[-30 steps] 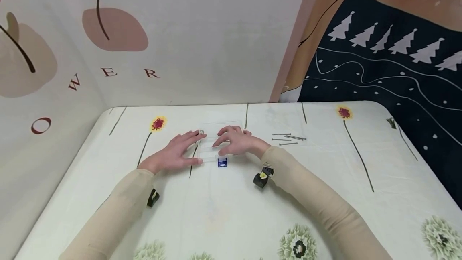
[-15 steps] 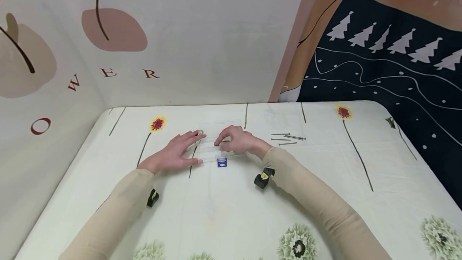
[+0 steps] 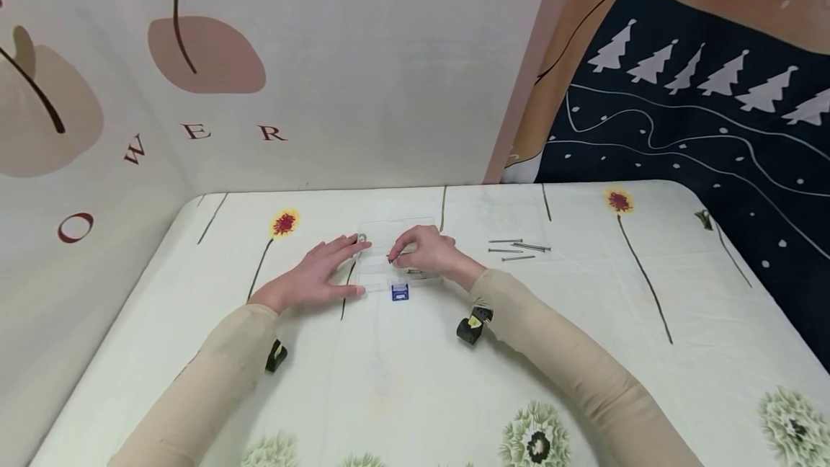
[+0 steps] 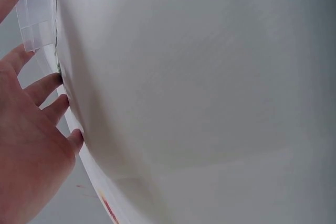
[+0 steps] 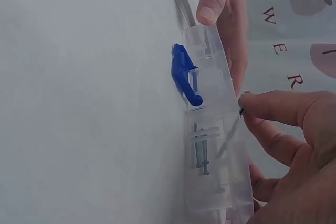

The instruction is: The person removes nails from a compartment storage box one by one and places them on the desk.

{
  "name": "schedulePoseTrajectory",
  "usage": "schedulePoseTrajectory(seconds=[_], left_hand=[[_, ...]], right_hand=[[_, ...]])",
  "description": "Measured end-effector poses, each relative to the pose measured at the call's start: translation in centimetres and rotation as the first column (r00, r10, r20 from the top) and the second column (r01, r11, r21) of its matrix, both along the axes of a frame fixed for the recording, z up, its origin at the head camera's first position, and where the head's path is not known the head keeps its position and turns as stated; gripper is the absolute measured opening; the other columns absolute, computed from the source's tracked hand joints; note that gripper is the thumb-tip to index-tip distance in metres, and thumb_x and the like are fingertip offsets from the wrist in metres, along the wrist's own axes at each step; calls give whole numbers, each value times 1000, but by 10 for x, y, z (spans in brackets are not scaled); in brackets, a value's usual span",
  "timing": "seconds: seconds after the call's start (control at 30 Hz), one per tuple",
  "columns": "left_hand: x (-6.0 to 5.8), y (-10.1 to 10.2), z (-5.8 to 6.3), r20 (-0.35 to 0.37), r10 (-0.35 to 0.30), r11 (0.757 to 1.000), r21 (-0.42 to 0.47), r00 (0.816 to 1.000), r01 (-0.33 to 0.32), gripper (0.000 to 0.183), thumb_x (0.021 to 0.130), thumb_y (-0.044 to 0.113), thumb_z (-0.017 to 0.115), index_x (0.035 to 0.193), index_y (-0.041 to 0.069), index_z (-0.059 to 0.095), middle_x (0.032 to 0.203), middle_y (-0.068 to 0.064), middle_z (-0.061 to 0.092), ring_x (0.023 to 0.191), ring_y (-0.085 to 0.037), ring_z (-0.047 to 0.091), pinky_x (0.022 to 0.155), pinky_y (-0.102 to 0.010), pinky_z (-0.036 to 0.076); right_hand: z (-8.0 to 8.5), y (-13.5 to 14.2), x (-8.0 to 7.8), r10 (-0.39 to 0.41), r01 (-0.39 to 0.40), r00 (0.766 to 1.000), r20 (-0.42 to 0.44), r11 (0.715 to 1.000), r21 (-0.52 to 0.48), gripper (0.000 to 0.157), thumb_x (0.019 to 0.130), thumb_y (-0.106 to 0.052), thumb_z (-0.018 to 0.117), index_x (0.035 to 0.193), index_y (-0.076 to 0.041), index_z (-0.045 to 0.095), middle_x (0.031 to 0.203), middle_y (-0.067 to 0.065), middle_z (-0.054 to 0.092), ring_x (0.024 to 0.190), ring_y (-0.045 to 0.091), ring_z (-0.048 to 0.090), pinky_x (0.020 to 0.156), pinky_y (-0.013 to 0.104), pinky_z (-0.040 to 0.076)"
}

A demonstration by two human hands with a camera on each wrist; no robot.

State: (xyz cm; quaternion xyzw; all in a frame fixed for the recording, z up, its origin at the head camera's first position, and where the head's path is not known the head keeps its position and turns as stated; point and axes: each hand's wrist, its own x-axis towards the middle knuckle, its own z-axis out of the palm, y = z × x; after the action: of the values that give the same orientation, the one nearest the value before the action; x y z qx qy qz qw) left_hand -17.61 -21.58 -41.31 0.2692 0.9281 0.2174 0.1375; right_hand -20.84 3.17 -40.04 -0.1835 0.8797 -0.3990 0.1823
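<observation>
A clear plastic compartment box (image 3: 371, 278) lies on the table, with a blue latch (image 3: 399, 292) at its front edge. My left hand (image 3: 314, 272) rests at the box's left end, fingers spread and fairly straight, thumb and a fingertip touching it. My right hand (image 3: 424, 251) is over the box's right part. Between thumb and forefinger it pinches a nail (image 5: 231, 135), which slants down into a compartment. In the right wrist view, a few more nails (image 5: 199, 150) lie in the compartment nearer the latch. My left hand (image 4: 31, 129) shows its fingers beside the box's corner (image 4: 38, 24).
Several loose nails (image 3: 519, 249) lie on the table right of the box. The table has a white flower-print cloth (image 3: 389, 380). A pale printed wall cloth (image 3: 389, 92) stands behind, and a dark tree-print cloth (image 3: 681, 121) hangs at the right.
The right hand's spread fingers have come together over the box and now pinch a nail. My left hand stays at the box's left end.
</observation>
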Motion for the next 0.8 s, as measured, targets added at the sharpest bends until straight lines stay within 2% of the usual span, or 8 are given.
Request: schedulePoseTrajectory(seconds=[0.1, 0.23, 0.33, 0.43, 0.63, 0.8], left_hand=[[0, 0, 0, 8, 2, 1000, 2, 1000, -2, 79, 87, 50, 65, 152, 18, 33, 158, -16, 20, 144, -36, 12, 113, -57, 3], [1, 0, 0, 8, -1, 1000, 13, 1000, 1, 78, 87, 50, 65, 152, 18, 33, 157, -16, 20, 144, -36, 12, 113, -57, 3], [1, 0, -1, -1, -2, 1000, 13, 1000, 2, 78, 87, 50, 65, 151, 18, 33, 157, -16, 21, 144, -36, 12, 113, -58, 4], [1, -1, -1, -9, -4, 1000, 15, 1000, 4, 78, 87, 50, 65, 151, 18, 34, 157, -17, 22, 144, -37, 13, 112, -58, 5], [0, -1, -1, -15, -8, 1000, 6, 1000, 8, 79, 87, 51, 65, 151, 19, 33, 157, -17, 21, 144, -36, 14, 113, -57, 5], [0, -1, 0, -5, -7, 1000, -3, 1000, 7, 79, 87, 50, 65, 152, 19, 32, 158, -15, 20, 144, -35, 13, 113, -56, 4]], right_hand=[[-1, 5, -3, -2, 9, 998, 63, 993, -117, 8, 88, -14, 70, 94, -13, 75, 115, -1, 65, 125, 21, 47, 108, 53, 24], [-2, 13, -7, -2, 50, 986, 168, 959, -279, 14, 89, -11, 66, 101, -5, 72, 112, 3, 64, 112, 19, 54, 99, 40, 38], [0, 19, -9, 6, 56, 983, 185, 944, -326, 16, 90, -11, 65, 104, -4, 70, 107, 4, 64, 100, 18, 56, 91, 36, 42], [1, 23, -11, 20, 49, 983, 181, 927, -371, 15, 91, -9, 65, 104, -3, 69, 104, 6, 65, 96, 17, 57, 89, 33, 44], [6, 30, -12, 36, 64, 979, 202, 882, -466, 14, 92, -4, 64, 104, 0, 66, 107, 14, 65, 98, 22, 59, 94, 37, 45], [9, 38, -11, 46, 61, 978, 203, 868, -493, 13, 92, -3, 63, 104, 2, 64, 103, 10, 65, 105, 35, 57, 97, 43, 44]])
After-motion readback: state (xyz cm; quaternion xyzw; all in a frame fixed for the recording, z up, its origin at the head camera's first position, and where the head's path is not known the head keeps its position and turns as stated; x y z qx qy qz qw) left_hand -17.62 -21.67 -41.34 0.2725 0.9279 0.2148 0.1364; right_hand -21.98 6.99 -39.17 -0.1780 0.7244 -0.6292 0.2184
